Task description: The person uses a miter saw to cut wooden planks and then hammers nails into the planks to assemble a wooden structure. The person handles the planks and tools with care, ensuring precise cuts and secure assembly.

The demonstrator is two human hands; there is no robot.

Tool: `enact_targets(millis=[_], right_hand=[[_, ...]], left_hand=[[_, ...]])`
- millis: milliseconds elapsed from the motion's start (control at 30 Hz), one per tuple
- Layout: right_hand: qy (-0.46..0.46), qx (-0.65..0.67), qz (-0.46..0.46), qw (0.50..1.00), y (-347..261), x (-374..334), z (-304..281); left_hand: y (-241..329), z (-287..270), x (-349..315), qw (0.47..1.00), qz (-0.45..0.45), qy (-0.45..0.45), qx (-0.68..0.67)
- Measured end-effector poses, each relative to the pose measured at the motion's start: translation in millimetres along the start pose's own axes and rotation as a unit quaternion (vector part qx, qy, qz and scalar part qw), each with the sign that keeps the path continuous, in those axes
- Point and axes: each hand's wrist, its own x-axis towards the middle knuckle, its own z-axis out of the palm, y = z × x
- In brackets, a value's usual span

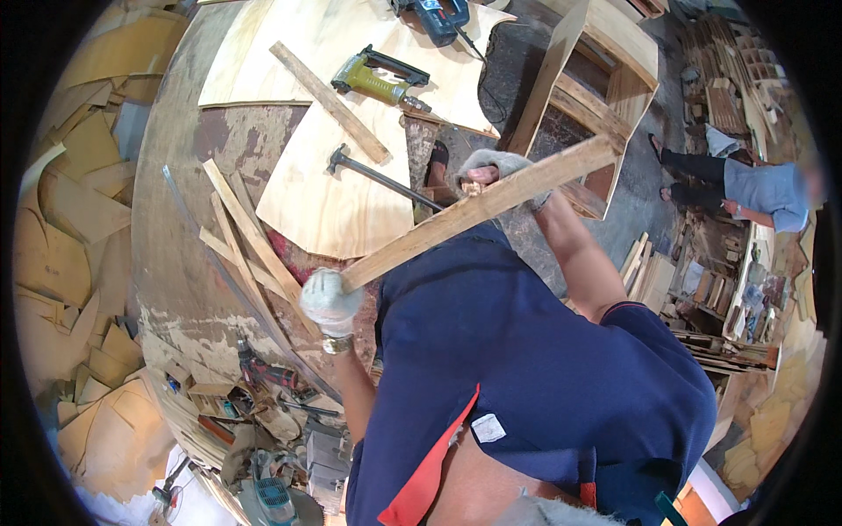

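A long wooden strip (491, 200) slants across in front of my body, rising from lower left to upper right. My left hand (330, 302), in a whitish work glove, is closed on its lower end. Farther up, my right hand (502, 171), in a grey glove with bare fingertips showing, is curled against the strip and grips it. Beyond the strip a hammer (381, 181) lies on a cut plywood panel (329, 197). Across the panels rest another wooden strip (329, 101) and a yellow-green nail gun (381, 81).
Several loose strips (241, 219) lie on the worn table (189, 289) at left. A blue power tool (441, 19) sits at the far edge. An open wooden frame box (605, 53) stands at right, with another person (745, 184) beyond. A drill (267, 373) lies lower left.
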Motion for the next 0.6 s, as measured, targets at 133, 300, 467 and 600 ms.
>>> enact_targets(millis=[133,300,467,600], right_hand=[[-0.001,-0.232,-0.047,0.971,-45,-10,8],[-0.032,-0.061,-0.047,0.997,-67,-8,8],[0.062,-0.514,-0.092,0.851,-67,-6,-29],[0.305,-0.423,-0.060,0.851,-103,-20,-57]], left_hand=[[-20,-13,4,0.997,0.054,0.041,0.029],[-27,-17,8,0.995,0.036,0.073,0.054],[-40,-26,1,0.988,0.032,0.100,0.116],[-45,-34,-5,0.980,0.030,0.098,0.172]])
